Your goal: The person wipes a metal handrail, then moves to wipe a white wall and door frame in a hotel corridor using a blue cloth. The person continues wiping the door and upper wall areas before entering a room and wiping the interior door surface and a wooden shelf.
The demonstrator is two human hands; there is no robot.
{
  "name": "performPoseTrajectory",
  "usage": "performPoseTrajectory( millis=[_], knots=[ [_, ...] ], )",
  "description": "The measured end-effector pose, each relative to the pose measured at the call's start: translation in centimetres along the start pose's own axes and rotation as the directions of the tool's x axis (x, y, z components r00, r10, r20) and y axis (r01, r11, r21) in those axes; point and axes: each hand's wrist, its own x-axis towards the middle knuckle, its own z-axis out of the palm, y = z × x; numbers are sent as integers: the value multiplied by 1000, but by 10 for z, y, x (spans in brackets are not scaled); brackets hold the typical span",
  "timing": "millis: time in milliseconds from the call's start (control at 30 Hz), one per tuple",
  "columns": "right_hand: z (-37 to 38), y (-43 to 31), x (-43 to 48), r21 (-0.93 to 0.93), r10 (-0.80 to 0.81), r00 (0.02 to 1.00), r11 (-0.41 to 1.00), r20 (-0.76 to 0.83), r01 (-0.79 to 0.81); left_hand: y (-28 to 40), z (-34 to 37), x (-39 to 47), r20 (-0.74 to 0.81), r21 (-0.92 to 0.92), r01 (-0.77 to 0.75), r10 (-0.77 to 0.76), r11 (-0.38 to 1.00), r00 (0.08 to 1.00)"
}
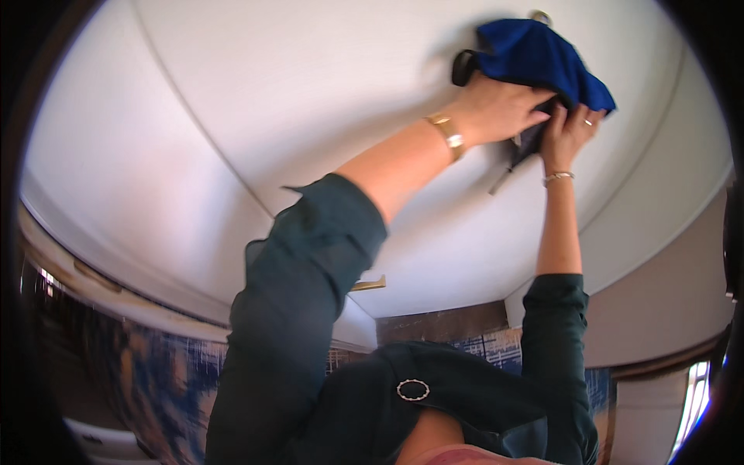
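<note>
A blue fabric item (pixel 537 55), perhaps a bag or a folded garment, hangs against a white panelled surface just below a round brass-coloured knob or hook (pixel 540 17). A black strap or band (pixel 463 67) curls out at its left. My left hand (pixel 503 107), with a gold-coloured watch or bangle at the wrist, grips its lower edge, some fingertips hidden in the cloth. Close beside it, my right hand (pixel 572 131) wears a ring and holds the lower right edge from below. Between them hangs a dark part (pixel 529 139), with a thin cord or tab (pixel 500 180) dangling.
The white panelled surface (pixel 261 87), perhaps a door, fills most of the view. A brass-coloured lever handle (pixel 369 285) shows beside my left sleeve. Below lies blue and beige patterned carpet (pixel 157 378). A bright window (pixel 694 401) is at lower right.
</note>
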Motion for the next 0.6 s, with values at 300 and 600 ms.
performPoseTrajectory(
  millis=[300, 600],
  knots=[
    [31, -123, 89, 163, -258, 961, 949, -96, 271, -50, -58, -41, -502, 130, 439, -322, 889, 802],
    [16, -306, 16, 349, -711, 681, 692, 178, 632, -36, -76, -250, -557, 373, 781, -552, 501, 620]
  ],
)
